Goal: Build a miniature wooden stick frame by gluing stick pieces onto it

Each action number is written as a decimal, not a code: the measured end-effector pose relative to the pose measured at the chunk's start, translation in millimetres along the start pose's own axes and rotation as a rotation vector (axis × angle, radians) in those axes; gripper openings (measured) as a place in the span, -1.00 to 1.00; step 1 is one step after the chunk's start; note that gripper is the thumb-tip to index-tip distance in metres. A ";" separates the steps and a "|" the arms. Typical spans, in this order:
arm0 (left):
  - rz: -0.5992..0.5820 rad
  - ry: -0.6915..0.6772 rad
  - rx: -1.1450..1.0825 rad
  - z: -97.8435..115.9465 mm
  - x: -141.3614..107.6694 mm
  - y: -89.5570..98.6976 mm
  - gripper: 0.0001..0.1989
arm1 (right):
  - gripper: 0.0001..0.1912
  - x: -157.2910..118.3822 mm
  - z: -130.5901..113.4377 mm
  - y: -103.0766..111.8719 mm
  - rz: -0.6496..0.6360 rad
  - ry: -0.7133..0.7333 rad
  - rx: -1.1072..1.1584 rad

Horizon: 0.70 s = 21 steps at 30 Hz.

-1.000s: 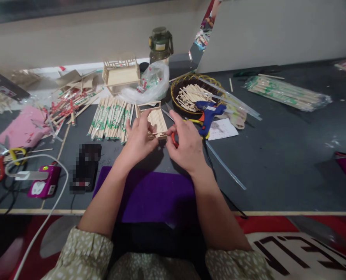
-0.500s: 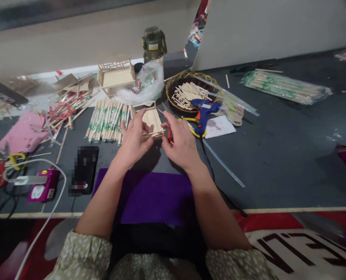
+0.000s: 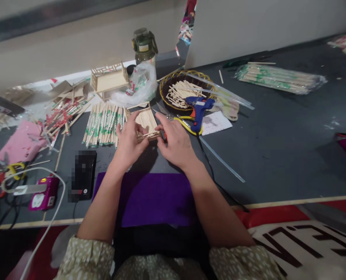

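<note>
A small model built of wooden sticks, with a slatted floor and a low railing on its near side, stands between my hands. My left hand grips its left and near side, thumb at the front and fingers curled over the railing. At the near right corner, my right hand pinches the railing with thumb and fingertips. The fingers hide part of the front edge. Close by on the right lie yellow-handled scissors and a blue glue gun.
Wrapped chopsticks lie to the left, and a larger stick model stands behind. A wicker basket holds cut sticks. A clear glue stick, a phone, a purple cloth and a bottle are around.
The whole view has shifted, so most things on the table appear slightly further left. Both hands stay at the railing of the small model, with little change in grip.
</note>
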<state>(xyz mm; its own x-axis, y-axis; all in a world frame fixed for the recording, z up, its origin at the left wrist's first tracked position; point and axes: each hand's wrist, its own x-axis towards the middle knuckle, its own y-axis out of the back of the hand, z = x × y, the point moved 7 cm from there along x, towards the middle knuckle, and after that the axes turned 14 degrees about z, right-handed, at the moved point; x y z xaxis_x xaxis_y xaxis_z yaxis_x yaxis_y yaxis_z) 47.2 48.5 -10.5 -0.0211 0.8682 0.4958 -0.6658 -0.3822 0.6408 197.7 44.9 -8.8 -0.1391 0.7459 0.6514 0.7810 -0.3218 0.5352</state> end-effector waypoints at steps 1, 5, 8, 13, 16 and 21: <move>0.000 -0.003 0.000 -0.2 0.4 0.2 -0.21 | -0.26 0.0 0.0 -0.3 0.000 0.002 0.000; 0.001 -0.014 -0.020 -0.5 2.7 0.8 -0.21 | -0.27 0.1 0.2 -1.2 -0.007 0.005 -0.005; -0.021 0.003 -0.088 -2.8 3.3 -0.9 -0.23 | -0.29 0.3 0.0 -1.3 -0.013 0.007 -0.009; -0.034 0.027 -0.162 -7.7 3.8 -1.9 -0.20 | -0.31 0.2 0.0 -1.5 -0.013 0.011 -0.009; -0.031 0.040 -0.161 -7.5 4.3 -1.0 -0.18 | -0.31 0.0 -0.4 -1.6 -0.009 0.025 0.010; 0.003 0.011 -0.029 -1.3 5.0 2.6 -0.19 | -0.31 -0.6 0.1 -1.1 0.003 0.036 0.016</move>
<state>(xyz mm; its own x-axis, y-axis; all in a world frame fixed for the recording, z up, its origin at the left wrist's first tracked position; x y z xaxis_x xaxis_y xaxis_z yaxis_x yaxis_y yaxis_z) 44.4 52.2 -7.0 -0.0316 0.8704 0.4913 -0.6868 -0.3760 0.6220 197.0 44.9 -9.8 -0.1583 0.7235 0.6719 0.7910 -0.3143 0.5248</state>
